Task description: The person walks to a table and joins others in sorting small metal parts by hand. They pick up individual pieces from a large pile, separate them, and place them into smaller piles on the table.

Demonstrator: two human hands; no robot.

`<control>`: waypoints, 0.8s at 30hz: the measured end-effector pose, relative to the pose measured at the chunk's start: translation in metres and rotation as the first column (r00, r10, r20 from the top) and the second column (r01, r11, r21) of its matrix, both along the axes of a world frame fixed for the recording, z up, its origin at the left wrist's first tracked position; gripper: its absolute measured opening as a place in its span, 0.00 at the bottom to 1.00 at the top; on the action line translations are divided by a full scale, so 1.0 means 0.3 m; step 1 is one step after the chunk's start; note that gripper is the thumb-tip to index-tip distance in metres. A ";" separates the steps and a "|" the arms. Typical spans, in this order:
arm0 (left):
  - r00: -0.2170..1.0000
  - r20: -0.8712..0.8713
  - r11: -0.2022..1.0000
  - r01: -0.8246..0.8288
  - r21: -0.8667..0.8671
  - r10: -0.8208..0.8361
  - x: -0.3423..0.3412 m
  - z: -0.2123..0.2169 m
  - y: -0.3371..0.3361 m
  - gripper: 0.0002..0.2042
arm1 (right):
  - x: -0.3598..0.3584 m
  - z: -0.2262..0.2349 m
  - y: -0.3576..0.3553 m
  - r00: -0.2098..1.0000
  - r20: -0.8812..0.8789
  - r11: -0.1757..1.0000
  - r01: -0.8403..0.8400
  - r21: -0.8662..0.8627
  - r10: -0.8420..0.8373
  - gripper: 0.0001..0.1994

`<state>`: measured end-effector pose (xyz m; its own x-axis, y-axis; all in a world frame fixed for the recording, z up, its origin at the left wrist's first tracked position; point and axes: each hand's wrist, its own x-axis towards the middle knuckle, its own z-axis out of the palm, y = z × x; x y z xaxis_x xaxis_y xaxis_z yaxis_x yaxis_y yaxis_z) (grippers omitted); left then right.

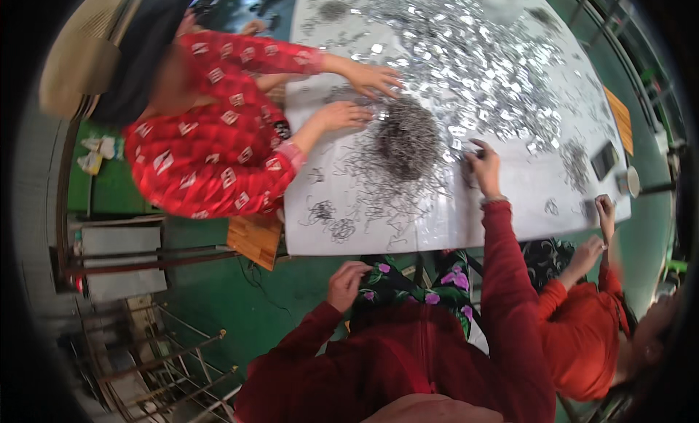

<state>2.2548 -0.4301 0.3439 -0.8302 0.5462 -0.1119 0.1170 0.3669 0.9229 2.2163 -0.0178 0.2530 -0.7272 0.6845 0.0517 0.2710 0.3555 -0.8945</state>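
At the near edge of the tabletop (510,197), your right hand (484,168) reaches out, fingers pinched on something small and dark beside the tangled heap of thin grey wire pieces (404,150). Your left hand (348,281) rests loosely curled on your lap, holding nothing. Those wires look light, springy and prone to snagging together, so pick one by a free end at the heap's fringe. Beyond lies a scatter of shiny metal clips (466,66); a co-worker's hands (360,95) rake the far side.
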 end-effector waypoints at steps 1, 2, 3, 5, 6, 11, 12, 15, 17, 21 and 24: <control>0.991 -0.129 0.999 0.044 0.025 -0.040 0.044 -0.031 -0.022 0.09 | -0.015 0.023 0.008 0.991 -0.133 0.999 0.018 -0.037 -0.023 0.18; 0.957 -0.284 0.997 0.072 0.038 -0.058 0.081 -0.066 -0.046 0.10 | 0.013 0.063 -0.034 0.972 -0.232 0.972 -0.012 -0.235 -0.044 0.15; 0.948 -0.313 0.996 0.080 0.049 -0.060 0.084 -0.019 -0.028 0.12 | 0.006 0.087 -0.004 0.973 -0.216 0.960 0.018 -0.280 -0.081 0.13; 0.909 -0.357 0.971 0.237 0.016 -0.216 0.106 -0.029 -0.034 0.14 | 0.057 0.071 0.047 0.966 -0.242 0.929 -0.005 -0.370 -0.091 0.11; 0.868 -0.396 0.946 0.324 -0.007 -0.300 0.099 -0.030 -0.037 0.17 | 0.099 0.083 0.061 0.955 -0.280 0.884 -0.043 -0.465 -0.100 0.12; 0.924 -0.343 0.982 0.131 -0.138 -0.171 0.205 -0.089 -0.134 0.19 | 0.174 0.207 -0.141 0.963 -0.265 0.841 -0.112 -0.529 -0.038 0.17; 0.932 -0.335 0.981 0.081 -0.174 -0.136 0.223 -0.092 -0.152 0.18 | 0.186 0.174 -0.143 0.950 -0.305 0.876 -0.086 -0.475 -0.072 0.17; 0.935 -0.338 0.982 0.044 -0.182 -0.105 0.275 -0.080 -0.144 0.18 | 0.255 0.025 -0.085 0.913 -0.346 0.926 0.080 -0.370 -0.217 0.17; 0.911 -0.381 0.980 0.099 -0.173 -0.159 0.277 -0.096 -0.075 0.18 | 0.326 -0.052 -0.026 0.880 -0.333 0.913 0.222 -0.343 -0.339 0.16; 0.838 -0.439 0.945 0.266 -0.192 -0.325 0.230 -0.137 0.151 0.17 | 0.435 -0.110 -0.108 0.834 -0.321 0.864 0.311 -0.397 -0.448 0.13; 0.718 -0.539 0.898 0.346 -0.273 -0.441 0.156 -0.170 0.335 0.18 | 0.440 -0.127 -0.139 0.875 -0.261 0.911 0.370 -0.182 -0.407 0.11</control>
<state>2.3014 -0.3294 0.2931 -0.4743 0.8552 0.2092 0.7686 0.2863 0.5721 2.3482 -0.0595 0.2150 -0.3671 0.9231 0.1145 0.0896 0.1577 -0.9834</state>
